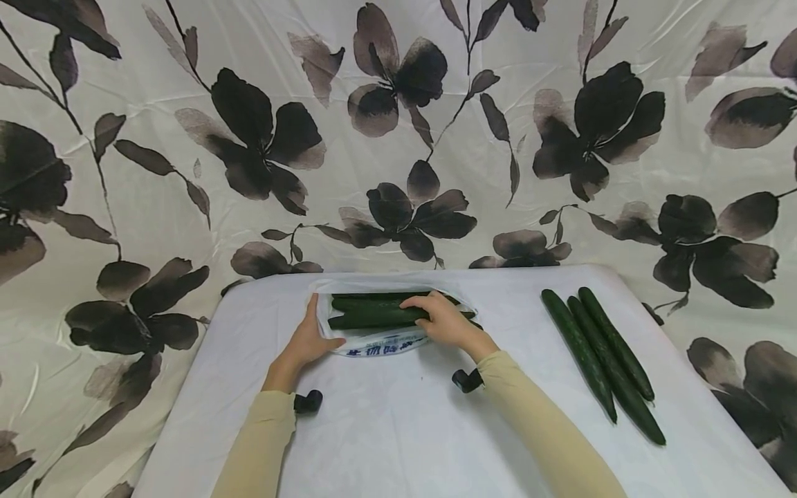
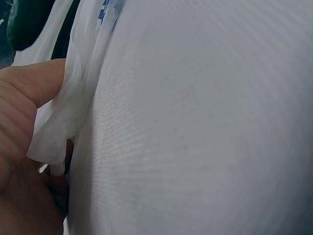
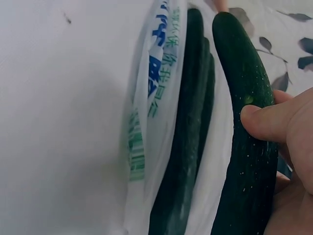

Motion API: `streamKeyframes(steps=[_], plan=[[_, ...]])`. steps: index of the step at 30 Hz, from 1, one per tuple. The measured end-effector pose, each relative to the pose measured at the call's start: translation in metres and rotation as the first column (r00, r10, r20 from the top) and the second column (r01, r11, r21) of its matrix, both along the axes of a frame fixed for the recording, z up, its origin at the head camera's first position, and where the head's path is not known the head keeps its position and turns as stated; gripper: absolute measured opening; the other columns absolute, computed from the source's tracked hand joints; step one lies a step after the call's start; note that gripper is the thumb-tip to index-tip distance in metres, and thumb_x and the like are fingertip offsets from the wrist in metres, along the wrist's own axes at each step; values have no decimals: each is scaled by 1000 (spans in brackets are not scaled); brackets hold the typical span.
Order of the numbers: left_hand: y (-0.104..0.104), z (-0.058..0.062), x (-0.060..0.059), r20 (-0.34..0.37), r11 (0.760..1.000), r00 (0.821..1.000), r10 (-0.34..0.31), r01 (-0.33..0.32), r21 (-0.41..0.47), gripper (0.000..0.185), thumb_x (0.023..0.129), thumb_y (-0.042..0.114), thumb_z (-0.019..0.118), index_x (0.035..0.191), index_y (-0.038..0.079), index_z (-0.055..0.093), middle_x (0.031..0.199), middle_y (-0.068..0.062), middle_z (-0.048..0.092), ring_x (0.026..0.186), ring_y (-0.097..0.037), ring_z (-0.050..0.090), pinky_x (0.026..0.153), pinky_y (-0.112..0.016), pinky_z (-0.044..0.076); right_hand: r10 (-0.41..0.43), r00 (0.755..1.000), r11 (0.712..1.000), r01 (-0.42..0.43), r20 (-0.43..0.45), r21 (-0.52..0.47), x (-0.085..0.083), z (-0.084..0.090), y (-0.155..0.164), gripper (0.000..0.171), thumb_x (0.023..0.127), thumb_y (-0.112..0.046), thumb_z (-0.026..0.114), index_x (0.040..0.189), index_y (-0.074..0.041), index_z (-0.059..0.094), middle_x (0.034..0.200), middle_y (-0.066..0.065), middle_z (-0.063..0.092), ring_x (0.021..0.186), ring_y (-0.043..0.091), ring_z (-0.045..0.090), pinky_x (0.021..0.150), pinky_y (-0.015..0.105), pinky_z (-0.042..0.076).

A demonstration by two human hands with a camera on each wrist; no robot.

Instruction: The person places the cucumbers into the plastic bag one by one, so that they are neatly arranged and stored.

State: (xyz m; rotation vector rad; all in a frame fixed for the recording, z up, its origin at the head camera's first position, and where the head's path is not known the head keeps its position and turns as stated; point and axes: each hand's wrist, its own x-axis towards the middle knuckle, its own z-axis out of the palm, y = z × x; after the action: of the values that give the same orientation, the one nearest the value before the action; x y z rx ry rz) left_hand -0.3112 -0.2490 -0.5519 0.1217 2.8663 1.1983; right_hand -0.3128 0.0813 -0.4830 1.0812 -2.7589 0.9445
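Note:
A white plastic bag with blue print lies open at the middle of the table, with dark green cucumbers inside it. My left hand pinches the bag's left edge; in the left wrist view the thumb presses the thin plastic. My right hand grips a cucumber at the bag's mouth. In the right wrist view the thumb lies across this cucumber, beside the other cucumbers in the bag.
Three long cucumbers lie side by side on the right of the white-covered table. A cloth with dark flower print hangs behind and around the table. The table's edges fall away left and right.

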Motion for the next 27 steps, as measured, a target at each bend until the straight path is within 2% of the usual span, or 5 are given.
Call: streamKeyframes(steps=[6,12,17,22,27], plan=[[1,0,1,-21,1000,1000,-13,14,16,129,71,24,87,155,18,-12,153,-26,27,135,-45,33,109,-57,26,11,996,998,-15,84,55,-4,-3,-11,43,92,-2,65,131,-19,61,119,-3,63,90,16,47,75,34,42],[1,1,0,-87,999,996,-35,39,38,130,67,22,88,155,21,-7,147,-25,37,130,-45,40,106,-58,30,31,991,997,-40,132,68,-10,-6,-20,43,93,-1,64,131,-20,61,116,-2,63,88,19,47,74,35,42],[2,3,1,-45,999,999,-23,24,21,133,67,20,88,155,19,-11,149,-27,33,132,-46,37,107,-58,29,43,989,995,-55,143,79,-15,-13,-26,44,91,1,65,129,-19,63,123,0,62,98,20,52,85,38,44],[2,2,0,-45,999,999,-21,23,27,134,65,17,89,155,17,-10,151,-26,31,134,-45,35,108,-57,28,18,987,998,-27,162,52,-18,-22,-27,44,87,4,68,125,-18,66,129,3,61,93,20,57,84,37,44],[2,2,-2,-57,1000,998,-24,24,4,135,63,21,91,155,19,-8,149,-25,34,133,-44,37,108,-57,28,-25,989,999,21,147,26,-19,-29,-26,40,84,2,73,119,-17,68,123,2,63,115,21,56,96,37,45]])
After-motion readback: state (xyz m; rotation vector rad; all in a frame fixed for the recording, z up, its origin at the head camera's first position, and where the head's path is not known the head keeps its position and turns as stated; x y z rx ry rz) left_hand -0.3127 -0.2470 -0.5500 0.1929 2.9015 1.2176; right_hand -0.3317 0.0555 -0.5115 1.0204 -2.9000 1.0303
